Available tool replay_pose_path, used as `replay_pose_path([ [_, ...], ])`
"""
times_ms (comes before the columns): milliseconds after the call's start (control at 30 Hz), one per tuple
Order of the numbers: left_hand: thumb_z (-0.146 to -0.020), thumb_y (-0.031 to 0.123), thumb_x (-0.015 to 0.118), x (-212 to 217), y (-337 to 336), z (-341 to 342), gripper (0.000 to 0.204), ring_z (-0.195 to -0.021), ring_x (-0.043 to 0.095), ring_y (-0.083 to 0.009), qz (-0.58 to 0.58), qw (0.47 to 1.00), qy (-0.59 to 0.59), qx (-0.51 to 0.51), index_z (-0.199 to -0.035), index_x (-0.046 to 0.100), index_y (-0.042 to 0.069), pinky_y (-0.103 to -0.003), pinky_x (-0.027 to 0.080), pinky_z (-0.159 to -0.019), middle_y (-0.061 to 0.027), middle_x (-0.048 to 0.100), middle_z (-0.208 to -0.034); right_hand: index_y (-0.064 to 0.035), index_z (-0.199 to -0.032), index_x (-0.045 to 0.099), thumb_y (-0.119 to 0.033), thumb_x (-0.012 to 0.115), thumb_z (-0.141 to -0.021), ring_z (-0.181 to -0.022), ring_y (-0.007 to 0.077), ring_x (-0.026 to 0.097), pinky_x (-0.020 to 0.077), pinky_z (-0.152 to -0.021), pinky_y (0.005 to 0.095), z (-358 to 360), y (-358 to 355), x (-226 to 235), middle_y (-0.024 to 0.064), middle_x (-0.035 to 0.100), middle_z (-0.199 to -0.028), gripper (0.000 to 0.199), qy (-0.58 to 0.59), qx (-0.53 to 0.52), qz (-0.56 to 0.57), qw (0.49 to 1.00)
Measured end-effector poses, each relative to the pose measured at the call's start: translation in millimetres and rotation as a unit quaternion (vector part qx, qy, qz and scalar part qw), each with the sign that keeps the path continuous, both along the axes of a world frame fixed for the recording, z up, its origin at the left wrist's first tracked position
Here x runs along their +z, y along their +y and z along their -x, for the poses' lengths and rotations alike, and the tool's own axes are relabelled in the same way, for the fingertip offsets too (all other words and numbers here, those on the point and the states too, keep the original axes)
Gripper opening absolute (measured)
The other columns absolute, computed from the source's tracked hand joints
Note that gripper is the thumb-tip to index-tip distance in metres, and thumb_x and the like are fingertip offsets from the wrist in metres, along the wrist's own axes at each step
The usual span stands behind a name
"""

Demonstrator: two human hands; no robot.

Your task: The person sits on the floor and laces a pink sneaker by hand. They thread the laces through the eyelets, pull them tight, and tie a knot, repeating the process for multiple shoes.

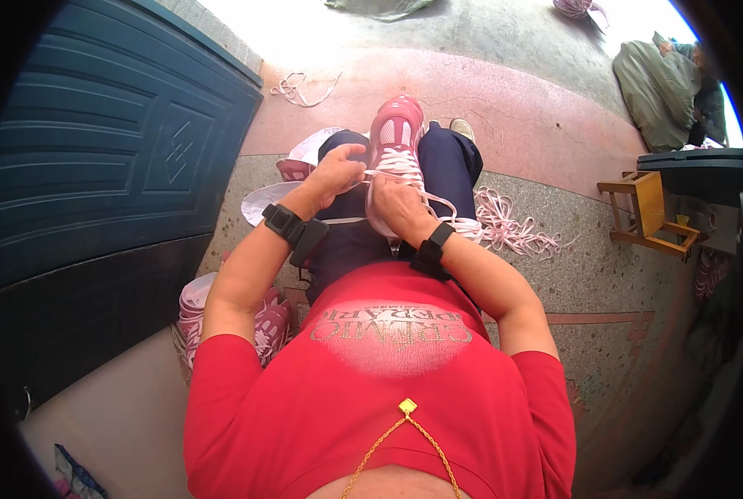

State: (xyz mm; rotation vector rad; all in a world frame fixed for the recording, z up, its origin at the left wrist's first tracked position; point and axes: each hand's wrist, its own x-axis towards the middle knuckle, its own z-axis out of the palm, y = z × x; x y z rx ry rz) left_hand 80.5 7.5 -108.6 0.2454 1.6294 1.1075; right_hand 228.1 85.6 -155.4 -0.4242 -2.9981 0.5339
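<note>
A pink-red sneaker (395,133) lies on my lap, toe pointing away from me, with a white lace (392,158) threaded across its top. My left hand (336,173) pinches the lace at the shoe's left side. On the near side of the shoe, my right hand (398,206) grips the lace, whose loose end trails to the right. Both wrists carry black bands.
A heap of pale pink laces (513,226) lies on the floor to my right. More pink shoes (263,324) sit by my left hip, a dark green door (113,150) stands left. A small wooden stool (648,212) and a seated person (667,83) are at right.
</note>
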Motion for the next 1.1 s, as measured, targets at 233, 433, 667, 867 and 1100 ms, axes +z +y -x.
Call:
replay_pose_path([
  [233,-0.084,0.006,0.055,-17.2,7.8,14.2,0.038,-0.052,0.050,-0.0087,0.007,0.999,-0.046,-0.017,-0.121,0.049,0.003,-0.023,0.041,-0.048,0.0004,0.056,-0.070,-0.0125,-0.069,0.042,-0.017,0.050,-0.088,-0.043,0.0078,0.028,0.0279,-0.041,0.0234,-64.9,73.4,105.0,-0.0035,0.030,-0.054,0.021,0.037,-0.095,0.691,0.716],
  [433,-0.077,0.021,0.063,-13.0,55.8,-27.9,0.021,-0.071,0.066,-0.0309,-0.084,0.831,0.467,-0.290,-0.082,0.070,0.001,-0.040,0.052,-0.066,-0.0197,0.066,-0.076,-0.0138,-0.076,0.038,-0.024,0.038,-0.095,-0.041,0.0054,0.017,0.0166,-0.039,0.0243,-123.2,134.5,165.3,-0.0075,0.020,-0.050,0.022,0.327,0.012,0.867,0.375],
  [667,-0.075,0.027,0.064,-6.7,79.6,-52.8,0.025,-0.072,0.065,-0.0362,0.027,0.711,0.537,-0.452,-0.073,0.071,0.003,-0.044,0.052,-0.067,-0.0185,0.065,-0.072,-0.0115,-0.079,0.043,-0.026,0.040,-0.095,-0.043,0.0060,0.022,0.0205,-0.042,0.0233,-93.0,114.3,176.3,-0.0066,0.024,-0.052,0.022,0.252,-0.009,0.871,0.421],
  [867,-0.070,0.016,0.066,8.0,87.2,-48.2,0.012,-0.082,0.066,-0.0334,-0.048,0.639,0.662,-0.388,-0.073,0.067,0.004,-0.046,0.051,-0.073,-0.0166,0.067,-0.080,-0.0106,-0.076,0.041,-0.025,0.039,-0.096,-0.048,0.0092,0.026,0.0259,-0.047,0.0254,-61.6,81.4,156.3,-0.0037,0.028,-0.058,0.024,0.239,-0.075,0.881,0.402],
  [1100,-0.075,0.012,0.060,17.2,94.5,-36.2,0.014,-0.090,0.064,-0.0284,-0.115,0.851,0.287,-0.424,-0.082,0.065,0.001,-0.039,0.049,-0.076,-0.0165,0.067,-0.089,-0.0124,-0.074,0.038,-0.025,0.037,-0.095,-0.045,0.0057,0.021,0.0210,-0.043,0.0227,-39.4,62.4,175.7,-0.0068,0.025,-0.056,0.025,0.206,-0.028,0.910,0.359],
])
